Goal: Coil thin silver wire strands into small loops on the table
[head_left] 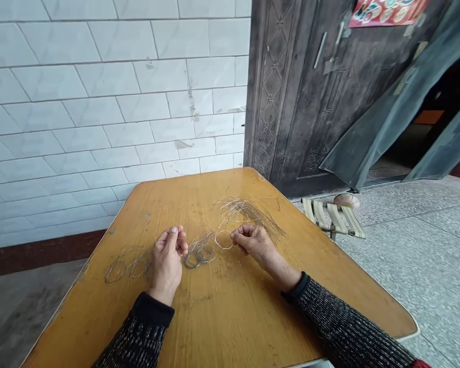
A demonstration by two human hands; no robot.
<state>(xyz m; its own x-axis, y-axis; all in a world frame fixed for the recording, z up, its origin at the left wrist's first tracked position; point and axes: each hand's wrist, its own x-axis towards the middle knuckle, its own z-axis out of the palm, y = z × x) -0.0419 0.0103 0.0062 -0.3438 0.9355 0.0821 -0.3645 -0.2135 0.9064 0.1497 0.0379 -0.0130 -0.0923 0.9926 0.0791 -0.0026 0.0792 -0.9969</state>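
Observation:
My right hand (255,241) pinches a thin wire loop (216,241) between thumb and forefinger, above the table. The loop is roughly round, with a tail of wire rising from it. My left hand (167,260) is closed, thumb pressed against the curled fingers; whatever it may hold is too small to see. Between the hands lie coiled wires (193,259) with loose ends. More wire coils (117,268) rest left of my left hand, partly hidden by it. Beyond my right hand spreads a bundle of loose wire strands (245,208).
A wooden table (214,322) with a pale edge carries all the wire. White tiled wall (111,82) stands behind it, with a dark door (310,102) to the right. A folding stool (333,217) with webbing straps sits on the floor beside the table.

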